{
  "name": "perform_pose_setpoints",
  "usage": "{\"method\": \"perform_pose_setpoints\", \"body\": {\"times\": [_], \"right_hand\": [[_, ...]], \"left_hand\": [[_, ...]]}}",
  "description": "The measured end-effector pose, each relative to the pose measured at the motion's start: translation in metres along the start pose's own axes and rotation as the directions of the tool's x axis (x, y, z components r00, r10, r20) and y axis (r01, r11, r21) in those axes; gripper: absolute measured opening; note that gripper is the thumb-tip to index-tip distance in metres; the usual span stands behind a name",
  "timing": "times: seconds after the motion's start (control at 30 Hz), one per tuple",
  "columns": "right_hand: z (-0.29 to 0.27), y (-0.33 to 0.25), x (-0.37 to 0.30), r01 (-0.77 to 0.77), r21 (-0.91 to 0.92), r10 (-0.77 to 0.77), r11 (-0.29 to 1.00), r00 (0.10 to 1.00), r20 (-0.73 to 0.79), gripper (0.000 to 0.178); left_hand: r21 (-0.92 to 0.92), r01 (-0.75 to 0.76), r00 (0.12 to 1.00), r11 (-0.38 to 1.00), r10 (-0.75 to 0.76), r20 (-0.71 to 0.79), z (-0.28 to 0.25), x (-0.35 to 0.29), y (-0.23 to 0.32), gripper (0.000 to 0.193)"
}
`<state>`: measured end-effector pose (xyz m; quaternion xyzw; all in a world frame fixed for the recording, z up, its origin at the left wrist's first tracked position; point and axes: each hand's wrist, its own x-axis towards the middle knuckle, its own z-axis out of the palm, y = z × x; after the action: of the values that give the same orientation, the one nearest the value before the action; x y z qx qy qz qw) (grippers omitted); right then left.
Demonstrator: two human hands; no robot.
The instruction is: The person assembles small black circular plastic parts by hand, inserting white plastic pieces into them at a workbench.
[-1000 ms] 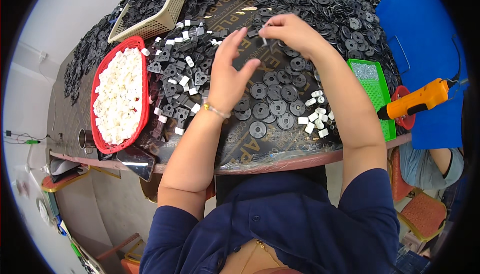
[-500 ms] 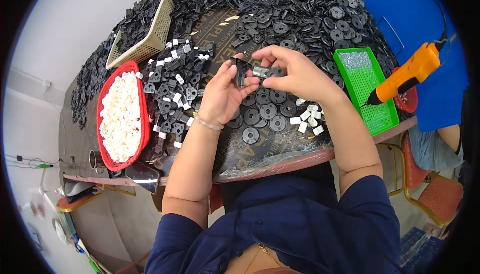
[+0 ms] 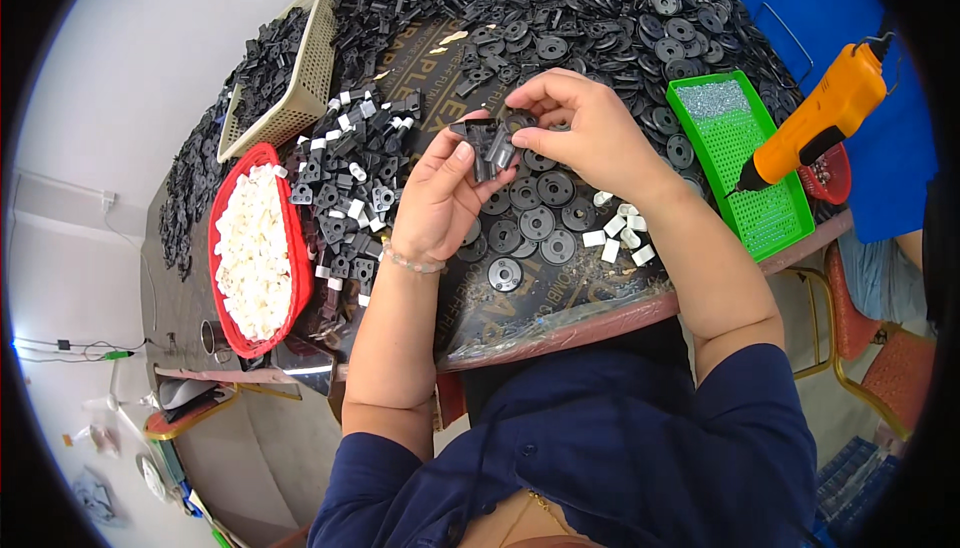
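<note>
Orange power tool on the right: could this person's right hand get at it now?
Likely yes, but the right hand is busy with black parts; otherwise nothing seems to block its way to the orange power tool.

white wall (image 3: 190, 33), pale floor (image 3: 275, 453), red chair (image 3: 900, 378)

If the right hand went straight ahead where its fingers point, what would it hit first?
The right hand would probably meet the black pieces at its fingertips first, though depth is unclear.
</note>
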<state>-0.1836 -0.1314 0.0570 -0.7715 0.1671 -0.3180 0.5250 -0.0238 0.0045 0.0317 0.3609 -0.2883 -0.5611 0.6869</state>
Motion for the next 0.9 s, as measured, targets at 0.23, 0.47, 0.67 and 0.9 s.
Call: {"method": "perform_pose_setpoints", "body": {"times": [0.23,0.47,0.67,0.9], "right_hand": [[0.01,-0.003,-0.003,0.298,-0.143,-0.296,0.944,0.954,0.04,0.032],[0.012,-0.008,-0.005,0.266,-0.146,-0.267,0.953,0.964,0.018,0.029],[0.01,-0.002,-0.005,0.407,-0.379,-0.434,0.831,0.901,0.018,0.028],[0.006,0.002,-0.002,0.136,-0.031,-0.136,0.99,0.991,0.01,0.032]], "left_hand": [[-0.08,0.046,0.999,0.996,-0.047,-0.014,-0.006,-0.002,-0.003,0.028],[-0.039,0.015,1.0,0.999,-0.016,-0.023,-0.004,-0.002,-0.005,0.03],[0.099,-0.012,1.0,0.995,0.015,-0.027,0.014,-0.005,-0.004,0.032],[0.396,-0.087,0.996,0.914,0.082,0.03,0.009,-0.005,-0.005,0.028]]}}
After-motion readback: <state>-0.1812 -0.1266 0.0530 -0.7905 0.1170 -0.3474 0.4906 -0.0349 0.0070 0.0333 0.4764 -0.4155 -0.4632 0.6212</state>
